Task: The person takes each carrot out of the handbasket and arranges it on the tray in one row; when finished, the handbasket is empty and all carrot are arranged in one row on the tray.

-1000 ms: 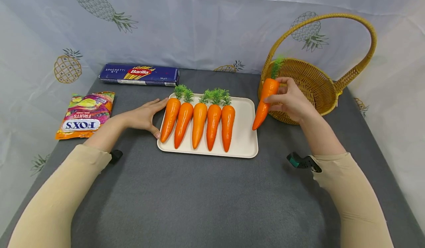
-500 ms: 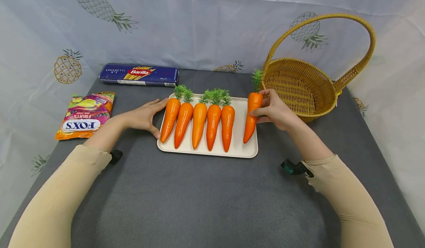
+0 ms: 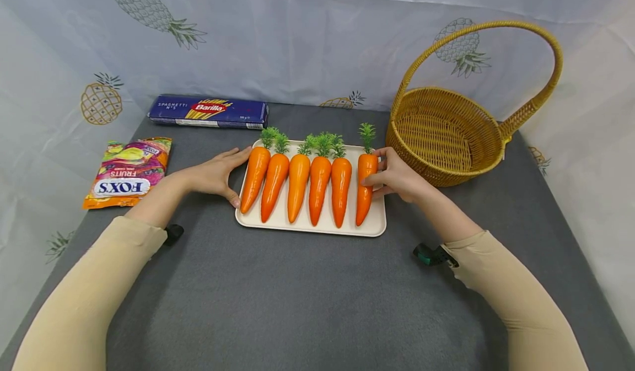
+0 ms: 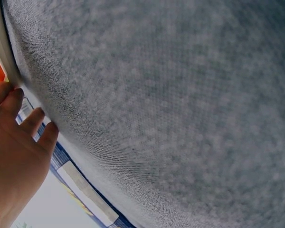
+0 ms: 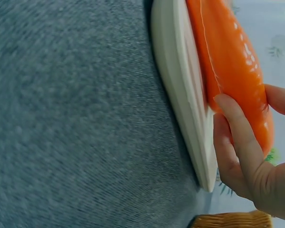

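My right hand pinches an orange toy carrot with a green top over the right part of a cream tray. In the right wrist view, thumb and fingers lie on opposite sides of that carrot, close over the tray's surface. Several more carrots lie side by side on the tray, tops away from me and tips toward me. At the tray's left edge my left hand rests with spread fingers, thumb at the lower left corner. In the left wrist view its fingers touch near the rim.
A wicker basket with a tall arched handle stands at the back right, nothing visible inside. A blue spaghetti box lies at the back left, and a candy bag lies left of my left hand. Patterned cloth hangs behind the grey table.
My right hand has brought the carrot left and toward me, from in front of the basket to the right part of the tray, and turned it more upright. The left hand has stayed put.
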The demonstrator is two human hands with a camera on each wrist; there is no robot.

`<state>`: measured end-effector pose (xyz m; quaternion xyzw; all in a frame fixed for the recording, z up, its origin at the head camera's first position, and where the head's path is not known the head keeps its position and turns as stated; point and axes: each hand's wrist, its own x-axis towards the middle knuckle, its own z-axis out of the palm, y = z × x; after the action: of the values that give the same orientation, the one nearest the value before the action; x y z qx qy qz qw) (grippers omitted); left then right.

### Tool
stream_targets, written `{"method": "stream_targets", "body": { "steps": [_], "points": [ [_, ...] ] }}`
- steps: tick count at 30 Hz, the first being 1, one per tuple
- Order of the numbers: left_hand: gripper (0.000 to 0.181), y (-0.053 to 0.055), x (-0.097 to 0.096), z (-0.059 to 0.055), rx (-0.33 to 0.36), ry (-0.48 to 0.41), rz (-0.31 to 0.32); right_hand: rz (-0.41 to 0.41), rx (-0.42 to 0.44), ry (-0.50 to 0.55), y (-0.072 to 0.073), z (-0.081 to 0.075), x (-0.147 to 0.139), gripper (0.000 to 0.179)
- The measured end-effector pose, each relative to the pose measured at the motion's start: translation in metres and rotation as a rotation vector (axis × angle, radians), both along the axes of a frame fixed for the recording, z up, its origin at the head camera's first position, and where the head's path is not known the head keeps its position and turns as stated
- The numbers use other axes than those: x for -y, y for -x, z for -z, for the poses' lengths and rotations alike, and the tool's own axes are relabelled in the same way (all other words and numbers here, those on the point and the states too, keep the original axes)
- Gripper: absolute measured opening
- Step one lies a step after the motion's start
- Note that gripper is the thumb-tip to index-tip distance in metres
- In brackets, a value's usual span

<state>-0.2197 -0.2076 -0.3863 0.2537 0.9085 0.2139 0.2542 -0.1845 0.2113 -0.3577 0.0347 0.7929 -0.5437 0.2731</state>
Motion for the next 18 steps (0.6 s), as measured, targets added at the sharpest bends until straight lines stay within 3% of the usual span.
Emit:
{"method": "stream_targets", "body": {
  "steps": [18],
  "points": [
    [0.136, 0.0004, 0.0002, 0.0004, -0.002, 0.001, 0.002, -0.012, 0.035, 0.013, 0.0016, 0.0094, 0.0057, 0.08]
  ]
}}
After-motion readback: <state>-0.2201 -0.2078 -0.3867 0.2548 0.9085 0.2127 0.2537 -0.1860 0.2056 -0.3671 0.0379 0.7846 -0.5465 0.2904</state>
